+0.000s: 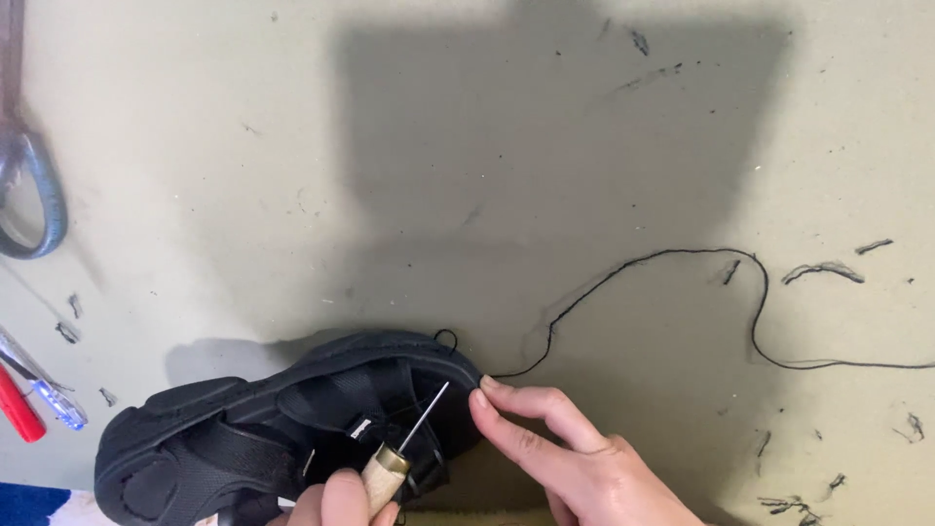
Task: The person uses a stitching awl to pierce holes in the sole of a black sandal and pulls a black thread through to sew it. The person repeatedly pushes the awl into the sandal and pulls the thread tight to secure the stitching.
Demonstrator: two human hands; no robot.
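— How many shoes are in front of you?

— One black sandal [292,429]. One awl [399,458] with a wooden handle in my left grip [336,502], and one long black thread [750,312] pinched in my right grip [565,453].

— And off to the side?

— One pair of scissors [29,195], one red pen [19,409], one clear blue-tipped pen [44,390]. Thread scraps [823,271] on the table [292,146]: about a dozen, too scattered for an exact count.

I see a matte black strapped sandal [282,429], a thin black sewing thread [755,312], a pale wooden-handled awl [390,468] with brass collar and silver needle, on a dull olive-grey worktable [243,175] flecked with dark scraps.
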